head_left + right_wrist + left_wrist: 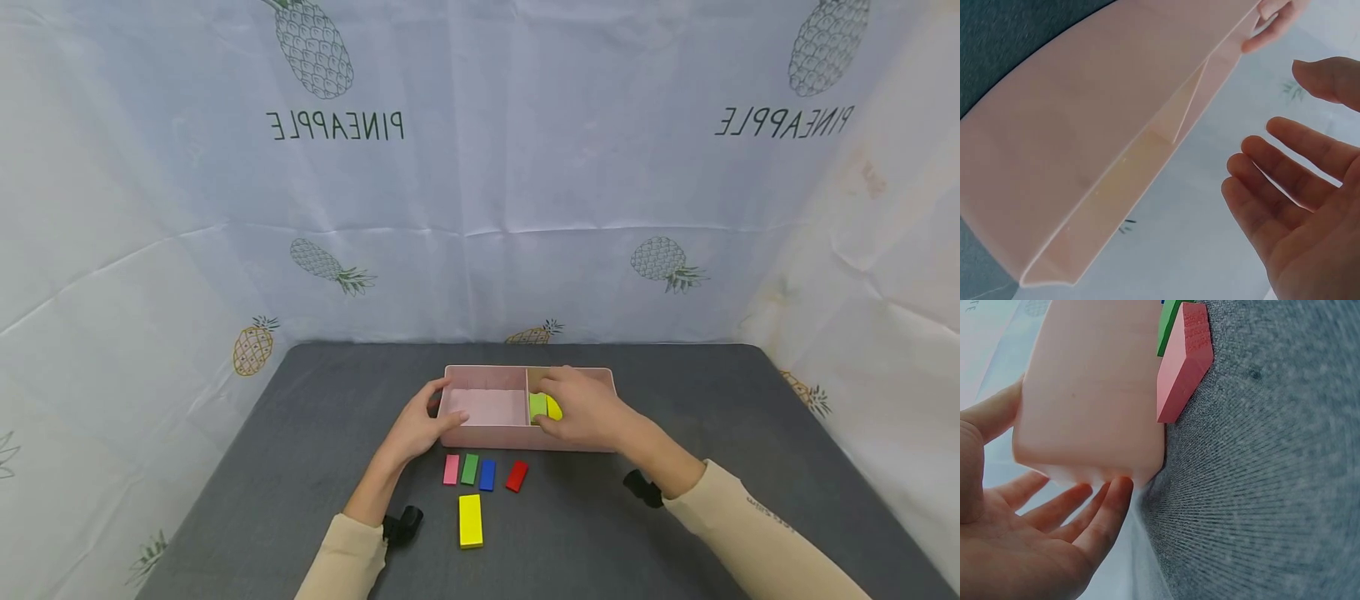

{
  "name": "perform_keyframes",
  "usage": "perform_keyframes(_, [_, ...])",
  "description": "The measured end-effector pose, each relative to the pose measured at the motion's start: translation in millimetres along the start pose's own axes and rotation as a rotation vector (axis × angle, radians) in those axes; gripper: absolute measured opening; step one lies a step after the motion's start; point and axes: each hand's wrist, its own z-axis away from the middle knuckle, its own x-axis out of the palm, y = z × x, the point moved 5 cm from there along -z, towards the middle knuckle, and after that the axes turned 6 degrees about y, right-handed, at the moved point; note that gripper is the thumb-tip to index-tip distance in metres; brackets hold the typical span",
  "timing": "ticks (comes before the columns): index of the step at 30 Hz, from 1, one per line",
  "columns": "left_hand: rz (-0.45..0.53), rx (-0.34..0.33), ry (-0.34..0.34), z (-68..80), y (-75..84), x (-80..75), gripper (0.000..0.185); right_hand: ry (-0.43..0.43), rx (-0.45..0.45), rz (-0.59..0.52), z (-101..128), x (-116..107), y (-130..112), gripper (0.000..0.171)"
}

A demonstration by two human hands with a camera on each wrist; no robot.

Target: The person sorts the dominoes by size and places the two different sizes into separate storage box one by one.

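Observation:
A pink divided box (495, 438) lies lengthwise across the table. My left hand (415, 425) holds its left end, fingers against the end wall (1091, 472) and thumb at the rim. Above the right compartment hovers my right hand (585, 408), fingers spread and apart from the box; the right wrist view shows nothing in it. Inside that compartment, beside the divider, a light green block (537, 405) sits next to a yellow piece with a rounded edge (554, 407). The right hand hides the rest of that compartment from the head view.
In front of the box lie small pink (451, 469), green (469, 468), blue (487, 475) and red (517, 476) blocks. Nearer stands a larger yellow block (470, 521). A pineapple-printed cloth (480, 183) hangs behind the dark grey table (337, 383).

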Motion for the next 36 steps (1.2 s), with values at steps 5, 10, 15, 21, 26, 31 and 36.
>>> perform_keyframes(5, [0.000, 0.002, -0.003, -0.3, 0.2, -0.1, 0.075, 0.035, -0.035, -0.002, 3, 1, -14, 0.038])
perform_keyframes(10, [0.004, 0.004, -0.002, 0.0, 0.8, -0.5, 0.075, 0.034, -0.085, -0.041, 7, 4, -29, 0.034])
perform_keyframes(15, [0.010, 0.000, -0.004, 0.6, 0.7, -0.4, 0.075, 0.007, -0.131, -0.060, 10, 9, -42, 0.035])
perform_keyframes(21, [0.018, -0.003, -0.006, 0.9, 1.4, -0.6, 0.076, -0.041, -0.150, -0.051, 13, 21, -54, 0.037])
perform_keyframes(26, [0.021, 0.000, -0.010, 0.5, 1.6, -0.7, 0.076, -0.074, -0.190, -0.010, 15, 32, -65, 0.041])
perform_keyframes(31, [0.016, -0.002, -0.011, 0.8, 0.5, -0.6, 0.075, -0.110, -0.237, 0.003, 17, 43, -75, 0.042])
perform_keyframes(36, [0.010, 0.002, -0.009, 0.5, 0.6, -0.3, 0.075, -0.130, -0.274, 0.005, 19, 55, -82, 0.040])
